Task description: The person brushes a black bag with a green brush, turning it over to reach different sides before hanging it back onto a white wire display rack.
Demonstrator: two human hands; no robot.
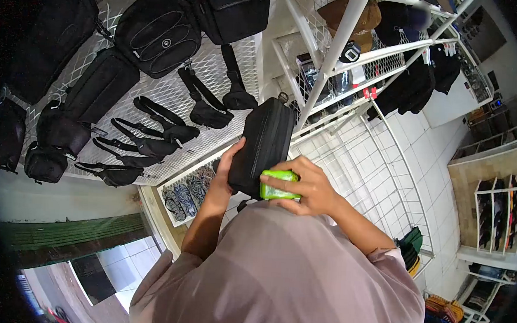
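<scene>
The left hand [226,170] grips a black pouch [263,145] by its lower left edge, thumb on the front face and the fingers wrapped behind. The pouch stands almost upright, tilted slightly to the right, with a small loop at its top corner. The right hand [307,186] is closed around a bright green object [279,185] — small, flat and rectangular — and presses it against the lower right side of the pouch, so the two touch. What exactly the green thing is cannot be told.

Behind the pouch and to its left hangs a white wire grid panel [174,93], covered with black bags; a rounded backpack [158,31] sits high on it, and several slim waist bags [154,134] with dangling straps hang nearer the pouch. Just below the pouch's left side lies a tray of patterned sandals [188,193]. To the right of the pouch rises a white metal rack [340,46], with a brown cap [365,18] on its upper shelf and dark clothing [411,87] hanging further right. Well to the right of the pouch — by the white tiled floor [424,170] — stands a wooden shelf unit [496,203] with small compartments.
</scene>
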